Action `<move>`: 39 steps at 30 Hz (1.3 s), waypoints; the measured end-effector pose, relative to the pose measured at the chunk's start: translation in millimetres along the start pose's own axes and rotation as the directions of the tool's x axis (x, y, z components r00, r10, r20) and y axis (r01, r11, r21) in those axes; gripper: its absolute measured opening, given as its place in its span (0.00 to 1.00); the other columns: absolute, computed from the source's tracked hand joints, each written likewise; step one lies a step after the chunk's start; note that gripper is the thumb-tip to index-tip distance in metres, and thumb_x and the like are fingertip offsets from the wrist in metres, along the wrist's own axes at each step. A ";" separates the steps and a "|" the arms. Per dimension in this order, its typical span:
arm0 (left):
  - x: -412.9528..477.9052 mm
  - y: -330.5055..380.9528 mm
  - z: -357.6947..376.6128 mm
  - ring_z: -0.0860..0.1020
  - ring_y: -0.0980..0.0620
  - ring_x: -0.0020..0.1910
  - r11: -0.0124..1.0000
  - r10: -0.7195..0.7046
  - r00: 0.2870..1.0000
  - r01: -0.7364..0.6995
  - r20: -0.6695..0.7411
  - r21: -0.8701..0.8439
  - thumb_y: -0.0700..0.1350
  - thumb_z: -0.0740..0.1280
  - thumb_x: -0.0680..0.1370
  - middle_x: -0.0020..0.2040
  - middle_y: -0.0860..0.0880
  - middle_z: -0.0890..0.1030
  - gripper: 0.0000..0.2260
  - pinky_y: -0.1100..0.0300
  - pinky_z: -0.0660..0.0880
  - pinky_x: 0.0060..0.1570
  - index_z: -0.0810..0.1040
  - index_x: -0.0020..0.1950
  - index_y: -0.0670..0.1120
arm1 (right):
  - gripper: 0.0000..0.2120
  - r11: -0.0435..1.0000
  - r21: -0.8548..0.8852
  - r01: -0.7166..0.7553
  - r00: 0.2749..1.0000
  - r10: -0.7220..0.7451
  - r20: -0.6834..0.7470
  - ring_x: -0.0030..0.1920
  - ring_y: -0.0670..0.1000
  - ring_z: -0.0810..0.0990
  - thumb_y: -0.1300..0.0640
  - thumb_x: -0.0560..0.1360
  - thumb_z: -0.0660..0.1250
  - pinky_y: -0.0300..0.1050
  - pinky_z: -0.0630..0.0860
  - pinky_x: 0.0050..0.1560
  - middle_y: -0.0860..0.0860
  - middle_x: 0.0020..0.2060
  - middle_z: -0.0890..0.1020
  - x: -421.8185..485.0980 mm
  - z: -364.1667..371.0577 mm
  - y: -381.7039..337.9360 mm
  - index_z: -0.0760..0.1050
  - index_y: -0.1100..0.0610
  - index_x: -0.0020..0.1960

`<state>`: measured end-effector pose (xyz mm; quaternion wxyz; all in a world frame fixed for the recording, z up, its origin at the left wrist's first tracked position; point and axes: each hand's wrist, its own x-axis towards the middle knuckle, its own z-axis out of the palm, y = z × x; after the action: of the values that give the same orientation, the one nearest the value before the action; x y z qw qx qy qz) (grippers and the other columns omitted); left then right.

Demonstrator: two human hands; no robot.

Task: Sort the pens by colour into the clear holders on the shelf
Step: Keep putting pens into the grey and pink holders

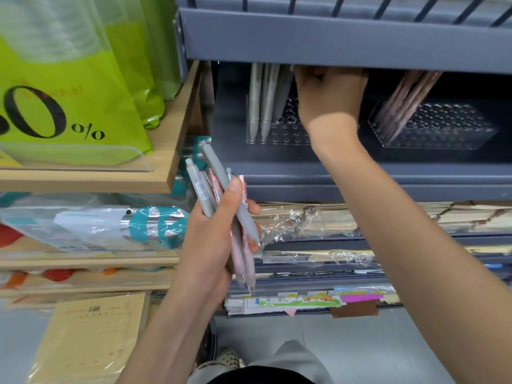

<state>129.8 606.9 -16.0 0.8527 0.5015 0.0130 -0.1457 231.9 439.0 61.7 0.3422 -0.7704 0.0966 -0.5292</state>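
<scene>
1. Grey metal shelving unit point(360, 187) straight ahead, light wooden shelf point(171, 151) butting against it on the left, grey floor point(346, 342) below.
2. Low slot between overhanging upper shelf lip point(332, 40) and the shelf floor; lip covering the tops of the stored pens, little headroom.
3. Two clear perforated plastic holders on that shelf floor: left holder point(288, 131), right holder point(443, 126), well apart, dark open gap between.
4. Left holder: about four pale grey pens point(270, 101) standing tip-down at its left end; holes to their right free.
5. Right holder: bunch of pinkish-brown pens point(407, 101) leaning at its left end; count unclear, tops hidden by the lip.
6. Right hand point(329, 98): up in the slot between the two holders, just beside the pale grey pens, back toward the camera, fingertips hidden behind the lip; grip impossible to tell.
7. Left hand point(213, 236): lower, in front of the shelf edge, fingers and thumb wrapped round bundle of grey and pink click pens point(216, 164), tips down; at least three grey, at least two pink.
8. Wooden shelf: at least two lime-green plastic bags point(69, 92); stack of brown paper envelopes point(91, 336) lower down.
9. Below the pen shelf: plastic-wrapped paper stacks point(304, 220) on lower grey shelves.
</scene>
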 end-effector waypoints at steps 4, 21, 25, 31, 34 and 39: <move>0.4 -2.1 -5.1 0.72 0.51 0.24 1.000 -0.008 1.000 0.008 0.028 0.005 0.59 0.72 0.73 0.35 0.47 0.79 0.17 0.60 0.73 0.24 0.78 0.50 0.46 | 0.09 0.999 -0.033 -0.004 1.000 0.005 0.010 0.50 0.60 0.81 0.62 0.73 0.69 0.28 0.58 0.50 0.62 0.44 0.84 -3.1 2.6 0.0 0.80 0.67 0.50; 6.9 -4.6 -12.5 0.69 0.50 0.20 0.980 -0.095 0.974 0.056 0.208 0.189 0.53 0.79 0.69 0.30 0.46 0.76 0.15 0.62 0.69 0.21 0.78 0.37 0.46 | 0.11 0.869 0.047 -0.493 0.481 0.227 0.847 0.22 0.48 0.73 0.47 0.73 0.72 0.38 0.66 0.20 0.51 0.31 0.83 -43.7 -63.5 -10.4 0.81 0.54 0.40; 7.6 -7.8 -7.4 0.69 0.50 0.19 0.960 -0.159 0.954 0.090 0.254 0.264 0.50 0.80 0.66 0.29 0.43 0.76 0.13 0.62 0.70 0.21 0.78 0.38 0.45 | 0.13 0.913 -0.029 -0.408 0.419 0.215 0.882 0.23 0.47 0.76 0.46 0.69 0.76 0.39 0.70 0.22 0.52 0.29 0.83 -50.7 -63.5 -18.4 0.80 0.56 0.39; 6.3 -10.3 -4.6 0.70 0.50 0.20 0.964 -0.165 0.960 0.109 0.227 0.243 0.59 0.77 0.68 0.25 0.44 0.74 0.18 0.62 0.70 0.22 0.79 0.35 0.45 | 0.06 0.837 -0.031 -0.547 0.437 0.317 0.842 0.27 0.51 0.79 0.60 0.74 0.68 0.43 0.74 0.27 0.53 0.29 0.82 -50.4 -65.0 -14.6 0.79 0.60 0.39; 7.5 -9.0 -6.2 0.70 0.51 0.21 0.969 -0.163 0.971 0.124 0.176 0.214 0.62 0.71 0.73 0.27 0.46 0.76 0.18 0.61 0.69 0.22 0.80 0.36 0.47 | 0.08 0.719 0.143 -0.680 0.547 0.368 0.752 0.27 0.53 0.78 0.64 0.76 0.64 0.42 0.74 0.26 0.55 0.30 0.81 -46.2 -67.6 -8.6 0.78 0.62 0.39; 9.5 -5.9 -8.7 0.70 0.51 0.21 0.984 -0.147 0.981 0.132 0.125 0.117 0.58 0.72 0.72 0.34 0.47 0.78 0.11 0.61 0.69 0.22 0.83 0.39 0.51 | 0.05 0.675 0.414 -0.611 0.780 0.423 0.461 0.30 0.54 0.81 0.67 0.74 0.62 0.43 0.78 0.31 0.53 0.30 0.82 -34.4 -70.5 0.3 0.76 0.63 0.43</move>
<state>138.4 609.5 -26.9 0.8109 0.5340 -0.0165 -0.2388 155.4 426.3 50.3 0.6941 -0.6565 0.1017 -0.2774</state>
